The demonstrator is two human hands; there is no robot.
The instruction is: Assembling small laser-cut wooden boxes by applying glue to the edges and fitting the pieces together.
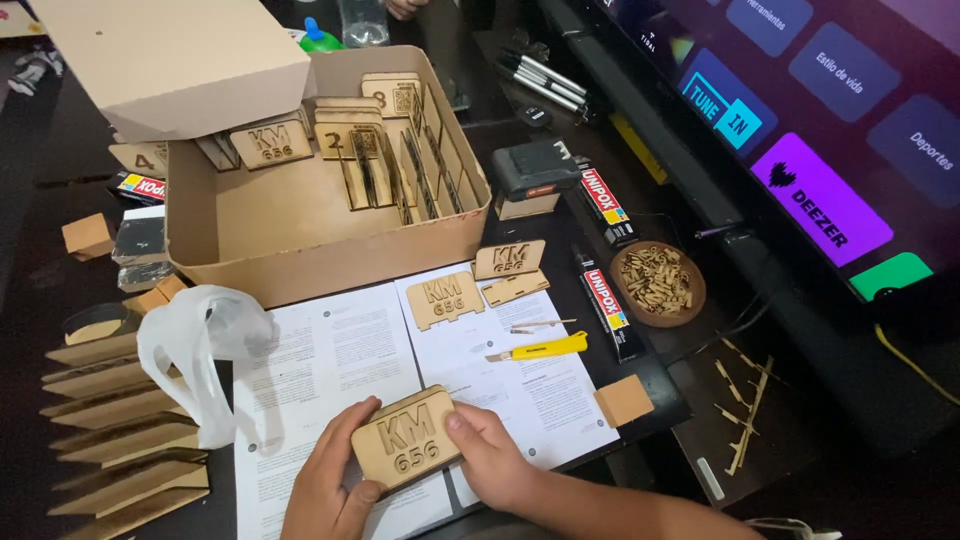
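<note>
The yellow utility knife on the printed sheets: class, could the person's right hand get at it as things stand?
Probably yes, once freed. The yellow utility knife lies uncovered on the printed sheets, just beyond the right hand, with nothing between. That hand and the left hand grip a wooden plaque.

Single head-worn view, looking steeply down, close over the dark table (pixel 30 300), tilted slightly

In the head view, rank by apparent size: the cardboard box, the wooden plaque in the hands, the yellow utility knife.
1. Cardboard box, clearly largest.
2. Wooden plaque, held in both hands; nearness to the camera enlarges it.
3. Yellow utility knife, smallest.
</note>
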